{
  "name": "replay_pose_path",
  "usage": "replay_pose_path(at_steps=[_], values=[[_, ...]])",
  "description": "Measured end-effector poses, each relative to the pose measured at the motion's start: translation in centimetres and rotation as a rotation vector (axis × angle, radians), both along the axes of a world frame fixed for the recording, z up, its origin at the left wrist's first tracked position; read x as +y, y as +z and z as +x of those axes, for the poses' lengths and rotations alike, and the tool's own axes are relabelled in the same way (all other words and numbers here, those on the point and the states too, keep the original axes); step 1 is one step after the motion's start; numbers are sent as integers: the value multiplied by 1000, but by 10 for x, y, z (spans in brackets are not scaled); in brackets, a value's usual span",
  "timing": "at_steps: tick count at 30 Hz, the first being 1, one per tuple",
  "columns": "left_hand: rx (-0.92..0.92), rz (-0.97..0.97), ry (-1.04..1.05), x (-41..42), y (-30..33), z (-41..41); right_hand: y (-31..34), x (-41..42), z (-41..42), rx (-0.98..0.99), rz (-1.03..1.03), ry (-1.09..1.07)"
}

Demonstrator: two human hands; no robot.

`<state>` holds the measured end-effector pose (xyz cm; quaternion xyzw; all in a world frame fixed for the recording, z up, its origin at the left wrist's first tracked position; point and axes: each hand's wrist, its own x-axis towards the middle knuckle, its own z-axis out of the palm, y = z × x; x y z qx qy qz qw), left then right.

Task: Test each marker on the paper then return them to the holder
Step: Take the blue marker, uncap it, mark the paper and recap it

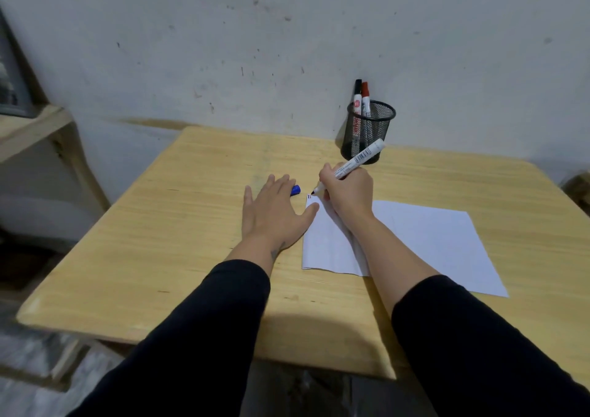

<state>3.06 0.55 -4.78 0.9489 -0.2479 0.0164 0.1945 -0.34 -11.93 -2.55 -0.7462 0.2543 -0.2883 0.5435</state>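
Right hand [348,190] around uncapped marker [354,163], tip at paper [431,241] corner

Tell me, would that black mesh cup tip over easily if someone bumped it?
Probably fairly easily. The mesh holder looks thin and light, and its two markers stand tall above the rim, leaning to one side, which likely raises the weight. Its round flat base on the table should help somewhat.
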Motion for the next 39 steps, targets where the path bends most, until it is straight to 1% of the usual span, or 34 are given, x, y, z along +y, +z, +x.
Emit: replay_pose_path(at_steps=[14, 16, 20, 24, 28, 30, 33, 34, 39], values=[[10, 19, 5, 0, 1, -1, -3, -2, 5, 96, -76, -5], [13, 14, 5, 0, 2, -1, -1, -2, 3, 81, -40, -13], [13, 19, 3, 0, 2, -2, 6, -2, -5, -70, 182, -6], [9, 3, -6, 1, 3, -1, 6, -4, -4, -51, 198, -41], [58, -133, 18, 0, 3, -1, 8, -7, -4, -78, 396, 35], [81, -238, 51, 0, 5, -3, 15, -7, -8, -108, 431, 45], [150, -495, 141, 2, 17, -8, 35, -10, -15, -125, 354, 36], [154, -548, 132, 1, 24, -10, 44, -12, -16, -141, 329, 41], [93, -647, -57, -15, 65, -12, 93, -21, -21, -207, 214, 54]])
